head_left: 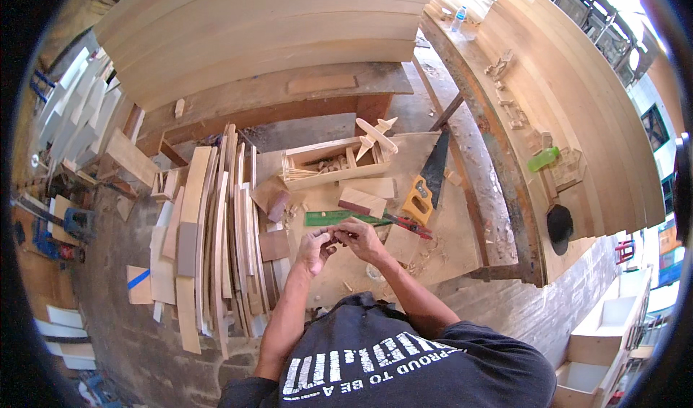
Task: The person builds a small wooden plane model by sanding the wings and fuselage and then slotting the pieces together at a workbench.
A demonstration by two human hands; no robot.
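Note:
Both of my hands meet over the plywood work board (451, 242), fingertips close together. My left hand (315, 253) is closed, fingers bent in a pinch; my right hand (362, 240) pinches against it from the other side. What they hold between them is too small to make out. Just beyond the hands lies a green ruler (323, 219), with red-handled pliers (410, 225) to its right. A handsaw (419, 200) with a yellow handle rests farther right. Wood blocks (374, 189) lie behind the ruler. A wooden toy airplane (375, 138) sits on an open wooden box (339, 178) holding thin sticks and small pieces.
Long wooden strips (219, 245) are stacked at the left. Large wood panels (274, 25) stand on the bench ahead. On the right bench are a green bottle (543, 159), a black rounded object (559, 229) and a clear water bottle (458, 19). Shavings are scattered on the board.

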